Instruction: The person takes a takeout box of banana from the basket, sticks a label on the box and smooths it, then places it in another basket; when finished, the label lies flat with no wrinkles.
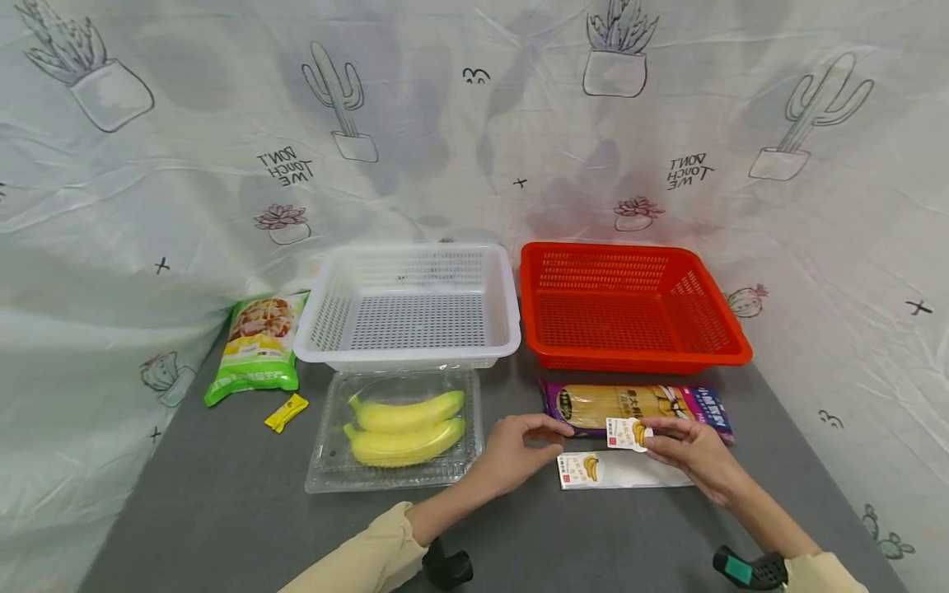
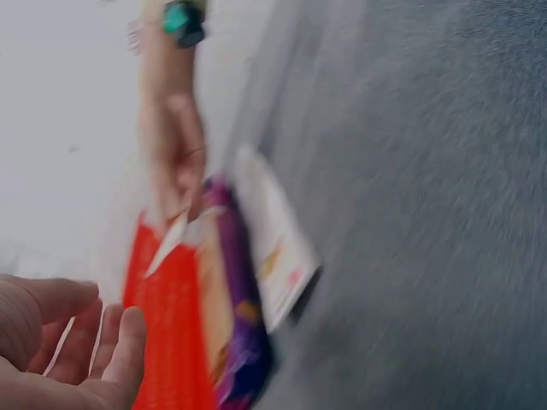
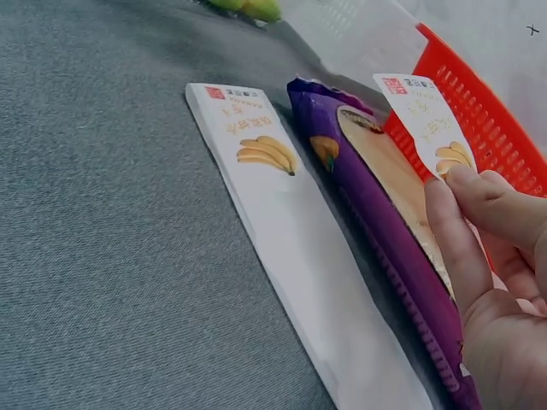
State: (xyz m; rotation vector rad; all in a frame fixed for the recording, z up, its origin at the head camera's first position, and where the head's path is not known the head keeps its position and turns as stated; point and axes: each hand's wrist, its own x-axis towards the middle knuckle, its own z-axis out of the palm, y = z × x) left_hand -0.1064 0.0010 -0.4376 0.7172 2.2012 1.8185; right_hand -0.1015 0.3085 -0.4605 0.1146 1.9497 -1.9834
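Observation:
My right hand [image 1: 693,457] pinches a small banana label [image 1: 625,434] between thumb and fingers. In the right wrist view the label [image 3: 427,124] stands tilted up from the fingertips, with a red mark and printed bananas. Below it on the table lies a white strip of labels [image 1: 638,470], a banana label showing at its left end. Behind the strip is a purple pack of noodles [image 1: 615,403], partly covered by the held label. My left hand [image 1: 515,453] hovers left of the strip, thumb and fingers apart, holding nothing. Two bananas [image 1: 408,441] lie in a clear plastic box [image 1: 326,473] left of that hand.
A white basket [image 1: 408,356] and a red basket [image 1: 638,360] stand side by side at the back. At the far left lie a green food bag [image 1: 255,350] and a small yellow packet [image 1: 286,412]. A printed curtain [image 1: 445,123] hangs behind the table.

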